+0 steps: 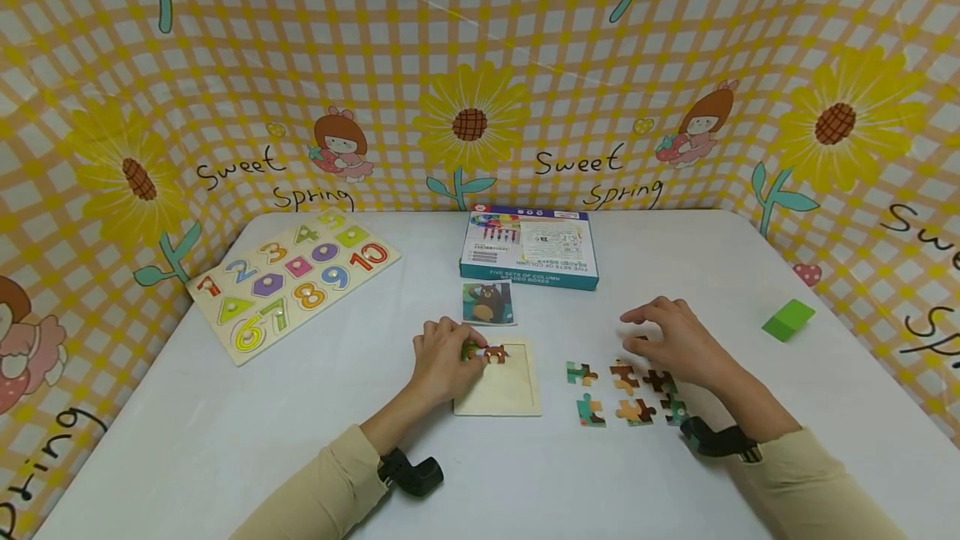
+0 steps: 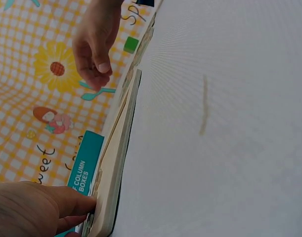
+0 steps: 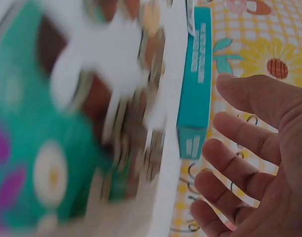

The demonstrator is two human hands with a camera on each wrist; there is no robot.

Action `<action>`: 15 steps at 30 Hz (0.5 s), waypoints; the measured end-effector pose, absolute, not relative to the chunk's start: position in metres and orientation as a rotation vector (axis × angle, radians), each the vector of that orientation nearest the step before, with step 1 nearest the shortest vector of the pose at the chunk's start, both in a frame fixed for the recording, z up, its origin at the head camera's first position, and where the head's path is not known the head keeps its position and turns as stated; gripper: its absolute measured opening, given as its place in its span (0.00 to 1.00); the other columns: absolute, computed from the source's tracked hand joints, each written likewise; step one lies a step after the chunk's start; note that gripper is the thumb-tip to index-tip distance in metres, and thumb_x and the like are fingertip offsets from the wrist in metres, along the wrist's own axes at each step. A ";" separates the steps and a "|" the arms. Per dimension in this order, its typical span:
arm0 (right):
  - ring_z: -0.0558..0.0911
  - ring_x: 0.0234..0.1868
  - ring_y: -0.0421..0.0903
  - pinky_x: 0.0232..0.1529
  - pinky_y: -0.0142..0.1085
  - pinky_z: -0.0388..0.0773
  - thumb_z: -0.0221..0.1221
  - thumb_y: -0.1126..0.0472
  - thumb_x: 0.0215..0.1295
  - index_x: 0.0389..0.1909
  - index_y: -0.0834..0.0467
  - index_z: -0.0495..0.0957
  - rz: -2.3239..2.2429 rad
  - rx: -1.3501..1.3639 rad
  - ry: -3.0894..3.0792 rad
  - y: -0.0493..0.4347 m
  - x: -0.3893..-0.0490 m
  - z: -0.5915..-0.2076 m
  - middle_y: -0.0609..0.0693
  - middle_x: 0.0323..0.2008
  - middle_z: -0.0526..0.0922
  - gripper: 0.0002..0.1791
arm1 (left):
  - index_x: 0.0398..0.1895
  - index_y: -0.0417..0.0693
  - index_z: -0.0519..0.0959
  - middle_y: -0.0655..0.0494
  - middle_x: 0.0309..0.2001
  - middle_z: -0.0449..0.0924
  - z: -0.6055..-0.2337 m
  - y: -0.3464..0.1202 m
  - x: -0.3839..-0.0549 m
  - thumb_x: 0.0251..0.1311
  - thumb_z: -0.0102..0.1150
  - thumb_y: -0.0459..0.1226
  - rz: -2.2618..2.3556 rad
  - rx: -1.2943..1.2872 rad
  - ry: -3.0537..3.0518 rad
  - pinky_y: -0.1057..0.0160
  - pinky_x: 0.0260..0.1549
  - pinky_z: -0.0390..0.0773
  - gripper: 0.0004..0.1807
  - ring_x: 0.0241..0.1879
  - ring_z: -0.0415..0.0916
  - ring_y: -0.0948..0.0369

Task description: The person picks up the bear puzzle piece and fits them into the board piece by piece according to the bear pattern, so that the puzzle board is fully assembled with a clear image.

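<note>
A shallow wooden puzzle tray lies before me, with brown bear-picture pieces along its far edge. At the tray's far left corner my left hand pinches a jigsaw piece between thumb and fingers, which partly hide it. Close up, the left wrist view has the left fingers down at the tray. My right hand hovers over the loose jigsaw pieces right of the tray, fingers spread and nothing held. The right wrist view shows these right fingers apart, with blurred pieces beside them.
A bear picture card lies just beyond the tray. Behind it is a teal-edged box. A wooden number board sits at the left, and a green block at the far right. Patterned cloth walls the table's back and sides.
</note>
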State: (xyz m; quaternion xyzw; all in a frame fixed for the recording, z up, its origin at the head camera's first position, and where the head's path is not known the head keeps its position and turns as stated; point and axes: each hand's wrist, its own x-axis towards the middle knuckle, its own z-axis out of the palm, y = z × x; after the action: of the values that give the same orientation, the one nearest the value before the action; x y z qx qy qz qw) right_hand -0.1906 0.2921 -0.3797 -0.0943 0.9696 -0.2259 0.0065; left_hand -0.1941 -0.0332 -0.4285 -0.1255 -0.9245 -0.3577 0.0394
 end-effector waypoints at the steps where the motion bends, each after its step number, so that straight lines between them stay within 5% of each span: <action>1: 0.64 0.50 0.57 0.41 0.44 0.68 0.62 0.57 0.58 0.50 0.59 0.79 -0.701 -0.289 3.033 0.295 -0.190 -0.380 0.59 0.48 0.74 0.19 | 0.34 0.52 0.82 0.52 0.37 0.71 -0.428 -0.033 -0.194 0.49 0.64 0.39 -1.100 -0.384 -2.834 0.51 0.45 0.56 0.07 0.44 0.60 0.54; 8: 0.64 0.51 0.59 0.45 0.53 0.68 0.62 0.56 0.58 0.50 0.60 0.78 -0.656 -0.263 3.021 0.313 -0.189 -0.382 0.62 0.49 0.73 0.20 | 0.34 0.52 0.82 0.52 0.36 0.71 -0.429 -0.033 -0.194 0.49 0.64 0.38 -1.109 -0.375 -2.842 0.51 0.45 0.56 0.07 0.44 0.60 0.54; 15: 0.67 0.48 0.57 0.42 0.45 0.66 0.62 0.59 0.57 0.49 0.61 0.79 -0.619 -0.348 3.030 0.328 -0.187 -0.386 0.62 0.46 0.76 0.18 | 0.33 0.52 0.82 0.52 0.37 0.71 -0.429 -0.033 -0.195 0.49 0.64 0.38 -1.105 -0.376 -2.835 0.51 0.45 0.56 0.07 0.44 0.60 0.54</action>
State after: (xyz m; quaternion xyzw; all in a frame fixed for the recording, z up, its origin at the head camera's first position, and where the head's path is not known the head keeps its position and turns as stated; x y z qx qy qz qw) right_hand -0.1868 0.3275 -0.3857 -0.1116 0.9735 -0.1989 0.0146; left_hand -0.1947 -0.0327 -0.4293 -0.1227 -0.9240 -0.3603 0.0379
